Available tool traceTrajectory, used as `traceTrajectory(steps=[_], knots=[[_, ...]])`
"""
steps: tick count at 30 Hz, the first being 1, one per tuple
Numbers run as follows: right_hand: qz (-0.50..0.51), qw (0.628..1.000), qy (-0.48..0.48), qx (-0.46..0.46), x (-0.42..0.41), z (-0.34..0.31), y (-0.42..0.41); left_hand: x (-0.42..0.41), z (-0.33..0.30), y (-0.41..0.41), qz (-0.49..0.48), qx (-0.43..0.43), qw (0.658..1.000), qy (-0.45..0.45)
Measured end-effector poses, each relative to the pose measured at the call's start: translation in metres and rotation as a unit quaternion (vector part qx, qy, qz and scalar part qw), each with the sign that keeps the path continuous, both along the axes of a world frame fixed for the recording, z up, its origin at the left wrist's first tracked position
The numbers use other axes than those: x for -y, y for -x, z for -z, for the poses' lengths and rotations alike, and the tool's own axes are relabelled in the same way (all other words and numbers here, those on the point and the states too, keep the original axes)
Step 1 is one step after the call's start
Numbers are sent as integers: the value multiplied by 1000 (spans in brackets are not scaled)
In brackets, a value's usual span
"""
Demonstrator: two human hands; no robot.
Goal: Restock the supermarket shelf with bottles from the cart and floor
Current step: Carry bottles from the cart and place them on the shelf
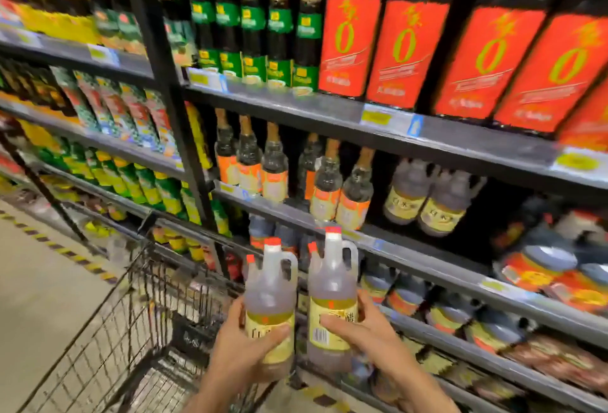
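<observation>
1. Black wire shopping cart [108, 330] stands to the left of the two held jugs, its basket just beside the left hand; what lies inside is too blurred to name.
2. Left hand [243, 343] grips a translucent plastic handled jug with red cap and yellow label [270, 300], fingers curled round its lower body, thumb across the label. The jug is upright.
3. Right hand [365, 330] grips a second jug of the same kind [332, 297], just to the right of the first and nearly touching it, thumb on the label and fingers wrapped behind. It too stands upright, its cap a little higher.
4. Grey metal shelf [427, 248] lies beyond and above both jugs. Up and to the right of the right-hand jug, two matching yellow-labelled jugs [424, 197] stand on it, with dark open space beside them.
5. Judgement: that gap looks like the target. The right hand is nearer to it, so its jug would likely go in first, kept upright and lifted up and rightward over the shelf lip.
</observation>
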State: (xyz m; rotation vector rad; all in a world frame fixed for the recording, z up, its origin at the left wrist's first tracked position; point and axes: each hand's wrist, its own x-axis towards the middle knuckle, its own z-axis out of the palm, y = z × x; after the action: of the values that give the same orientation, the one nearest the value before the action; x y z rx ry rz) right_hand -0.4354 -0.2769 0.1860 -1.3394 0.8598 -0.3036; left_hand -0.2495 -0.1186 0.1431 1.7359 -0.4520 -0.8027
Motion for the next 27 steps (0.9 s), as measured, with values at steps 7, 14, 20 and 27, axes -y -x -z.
traceTrajectory(steps=[7,14,20,27], knots=[[113,993,14,13,31,-23,106,84,-30,82,115,44,992,25],[178,983,33,21,61,-39,157,169,-53,117,185,57,980,45],[195,980,32,30,86,-48,162,244,-78,113,199,64,972,102],[194,980,35,34,112,-58,148,307,-87,92,157,78,978,112]])
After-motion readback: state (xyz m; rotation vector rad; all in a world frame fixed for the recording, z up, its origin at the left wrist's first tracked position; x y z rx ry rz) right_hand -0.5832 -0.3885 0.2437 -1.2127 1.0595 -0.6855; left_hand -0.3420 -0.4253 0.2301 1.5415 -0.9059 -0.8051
